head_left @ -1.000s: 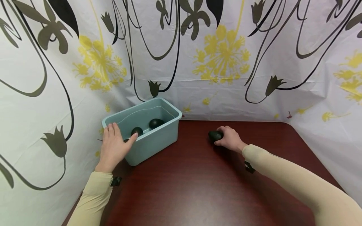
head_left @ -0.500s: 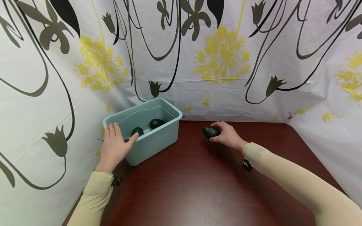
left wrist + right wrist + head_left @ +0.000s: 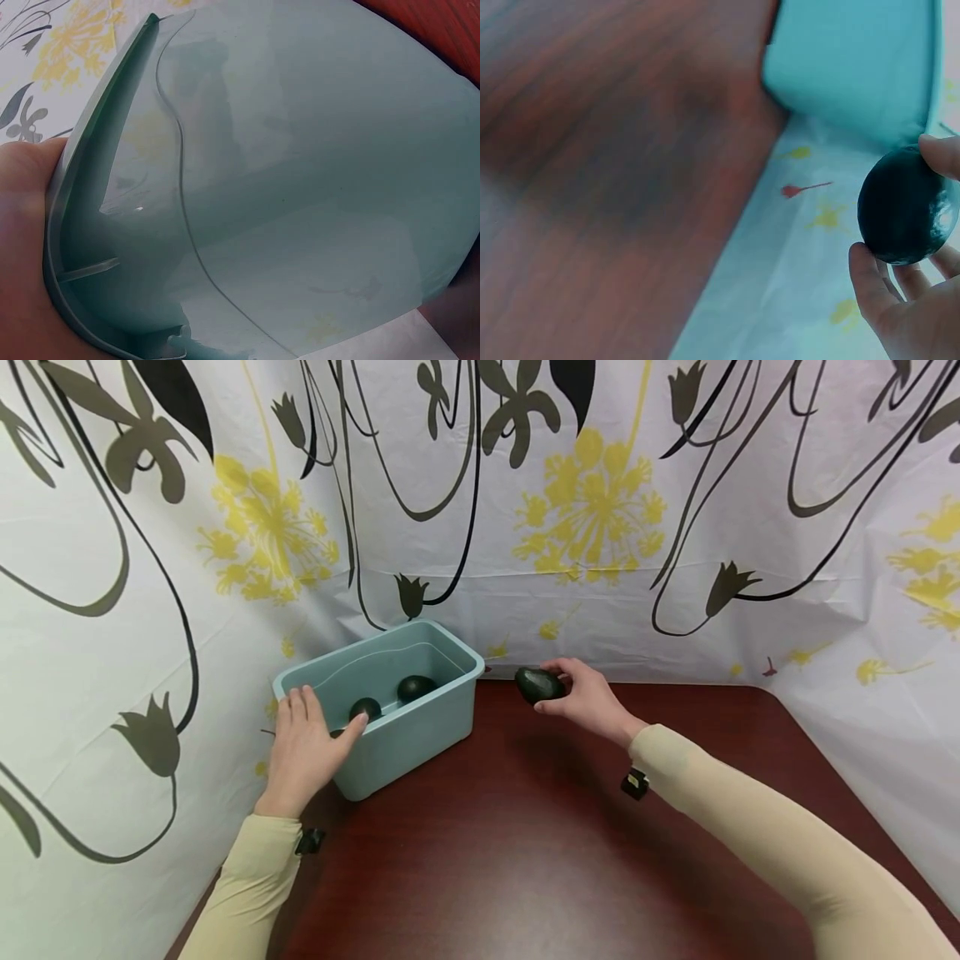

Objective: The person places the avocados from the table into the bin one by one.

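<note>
My right hand [image 3: 592, 700] holds a dark green avocado [image 3: 537, 685] above the far part of the table, right of the bin. Fingers and thumb grip its sides, also in the right wrist view, where the avocado [image 3: 901, 206] looks glossy. My left hand [image 3: 302, 760] rests over the near left corner of the pale blue-green plastic bin [image 3: 420, 743], fingers extended and thumb spread along the rim. Inside the bin lie two avocados, one farther back [image 3: 414, 688] and one nearer [image 3: 365, 709]; part of another dark shape shows beside the left thumb. The left wrist view shows the bin's outer wall [image 3: 300, 180].
A dark reddish-brown table [image 3: 525, 852] carries the bin at its back left. White cloth [image 3: 600, 635] with yellow and grey plant prints hangs behind and to both sides. Each wrist wears a small black camera, such as the right one [image 3: 634, 783].
My right hand has lifted the avocado off the table and carried it up and left toward the bin. The left hand and the bin have stayed in place.
</note>
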`<state>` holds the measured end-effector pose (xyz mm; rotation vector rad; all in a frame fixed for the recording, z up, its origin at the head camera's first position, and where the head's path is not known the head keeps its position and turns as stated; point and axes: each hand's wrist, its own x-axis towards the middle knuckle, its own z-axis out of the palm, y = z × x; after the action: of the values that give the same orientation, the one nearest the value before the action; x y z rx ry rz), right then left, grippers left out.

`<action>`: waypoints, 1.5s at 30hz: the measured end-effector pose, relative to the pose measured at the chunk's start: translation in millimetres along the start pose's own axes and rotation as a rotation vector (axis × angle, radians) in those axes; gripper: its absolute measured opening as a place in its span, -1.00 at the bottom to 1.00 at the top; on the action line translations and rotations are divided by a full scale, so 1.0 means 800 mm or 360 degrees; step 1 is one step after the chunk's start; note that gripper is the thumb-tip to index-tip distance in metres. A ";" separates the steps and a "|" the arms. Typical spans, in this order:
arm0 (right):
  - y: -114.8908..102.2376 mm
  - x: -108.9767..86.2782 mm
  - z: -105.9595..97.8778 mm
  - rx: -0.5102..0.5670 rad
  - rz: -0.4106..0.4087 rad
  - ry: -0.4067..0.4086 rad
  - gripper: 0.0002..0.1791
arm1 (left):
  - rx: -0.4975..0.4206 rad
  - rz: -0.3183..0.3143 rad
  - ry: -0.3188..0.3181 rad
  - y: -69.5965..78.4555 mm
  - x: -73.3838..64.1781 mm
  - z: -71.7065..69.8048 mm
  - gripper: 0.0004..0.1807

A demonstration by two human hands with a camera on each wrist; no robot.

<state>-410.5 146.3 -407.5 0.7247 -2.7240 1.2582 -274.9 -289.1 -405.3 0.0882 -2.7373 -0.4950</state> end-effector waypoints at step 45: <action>-0.132 0.084 0.079 -0.0008 -0.0324 -0.0054 -0.30 | -0.0027 -0.0020 -0.0010 -0.002 0.000 0.001 0.29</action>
<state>-415.0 15.3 -358.9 1.0023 -2.5972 1.2036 -275.3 -290.8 -406.3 0.0993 -2.7394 -0.5230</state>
